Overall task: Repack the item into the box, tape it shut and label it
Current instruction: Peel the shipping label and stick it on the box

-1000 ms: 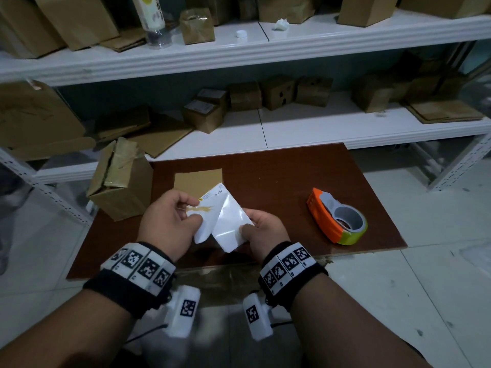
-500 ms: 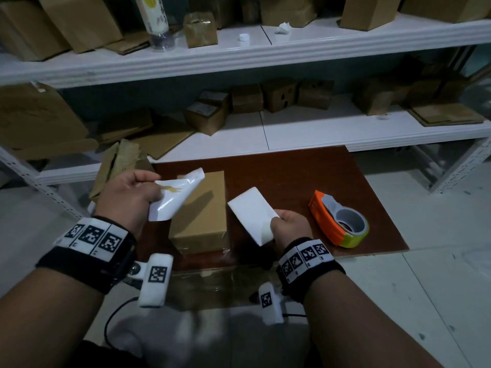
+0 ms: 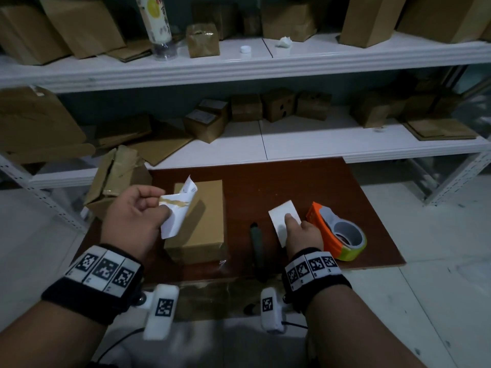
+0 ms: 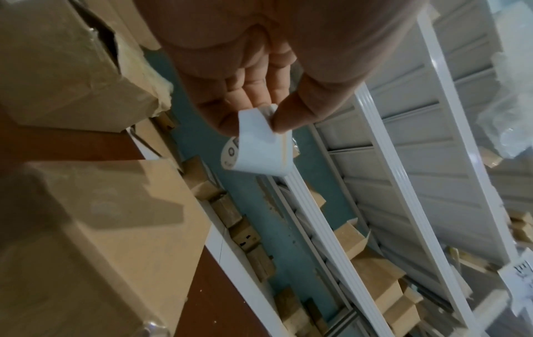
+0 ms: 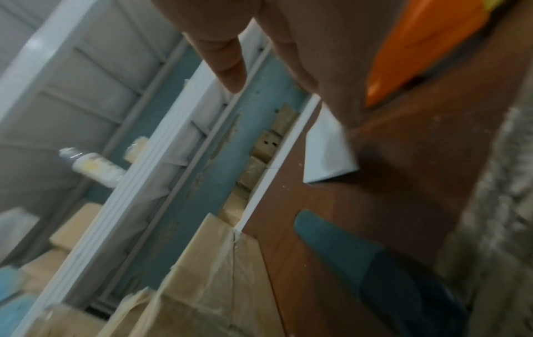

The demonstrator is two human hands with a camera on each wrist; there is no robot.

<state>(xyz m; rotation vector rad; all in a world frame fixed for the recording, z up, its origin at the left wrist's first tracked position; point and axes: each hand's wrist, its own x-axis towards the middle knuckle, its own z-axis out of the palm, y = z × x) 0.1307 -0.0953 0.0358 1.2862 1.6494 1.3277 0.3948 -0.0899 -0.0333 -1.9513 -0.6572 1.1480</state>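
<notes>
A closed brown box (image 3: pixel 202 229) lies on the dark red table (image 3: pixel 292 181). My left hand (image 3: pixel 162 202) hovers over the box's left edge and pinches a curled white label (image 3: pixel 178 208) between thumb and fingers; the left wrist view shows that label (image 4: pixel 259 146) hanging from the pinch above the box (image 4: pixel 101 228). My right hand (image 3: pixel 291 221) reaches down to the right of the box, its straight fingers pressing a white backing sheet (image 3: pixel 279 217) flat on the table. In the right wrist view the sheet (image 5: pixel 328 155) lies under those fingers.
An orange tape dispenser (image 3: pixel 337 232) sits just right of my right hand. A dark pen-like tool (image 3: pixel 256 243) lies between the box and the sheet. A crumpled open carton (image 3: pixel 114 179) stands at the table's back left. White shelves (image 3: pixel 318 147) with several boxes run behind.
The two sheets, held together a second ago, have come apart. My left hand kept the label over the box. My right hand carried the backing sheet right and down onto the table.
</notes>
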